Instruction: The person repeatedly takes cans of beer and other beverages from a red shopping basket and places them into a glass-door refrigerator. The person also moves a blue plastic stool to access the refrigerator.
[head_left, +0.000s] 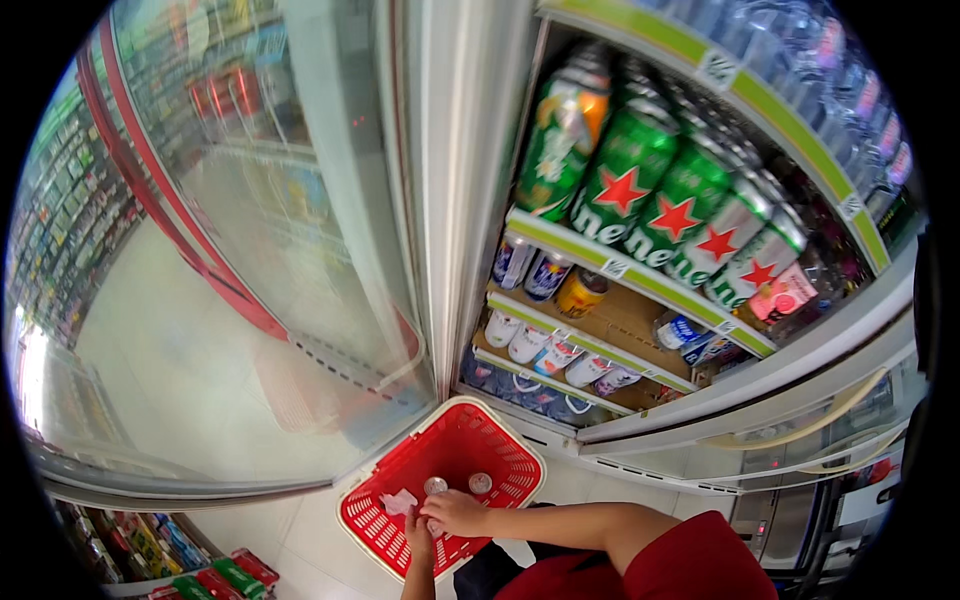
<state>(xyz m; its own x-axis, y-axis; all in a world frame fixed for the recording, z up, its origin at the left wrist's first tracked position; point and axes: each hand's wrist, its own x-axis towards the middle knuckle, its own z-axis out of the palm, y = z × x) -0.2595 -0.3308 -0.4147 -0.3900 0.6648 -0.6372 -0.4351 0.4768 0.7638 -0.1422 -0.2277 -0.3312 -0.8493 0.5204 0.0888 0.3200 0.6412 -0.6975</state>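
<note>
A red shopping basket (450, 442) with a cream rim stands low before me. Two cans show their round tops inside it, the nearer can (435, 485) and the one to its right (481, 483). My left hand (418, 534) and my right hand (455, 513) meet over the basket, fingers close together. A small pale, roundish object (434, 529) shows partly beneath my right hand; I cannot tell which hand holds it. Crumpled pinkish-white material (398, 502) lies at my left fingertips, and whether it is gripped is unclear.
A glass cooler door (247, 225) stands ajar at the left. Green Heineken cans (622, 176) fill a shelf at the right, with smaller cans (547, 274) and white cans (556, 354) on lower shelves. Red and green packs (240, 576) lie at the lower left.
</note>
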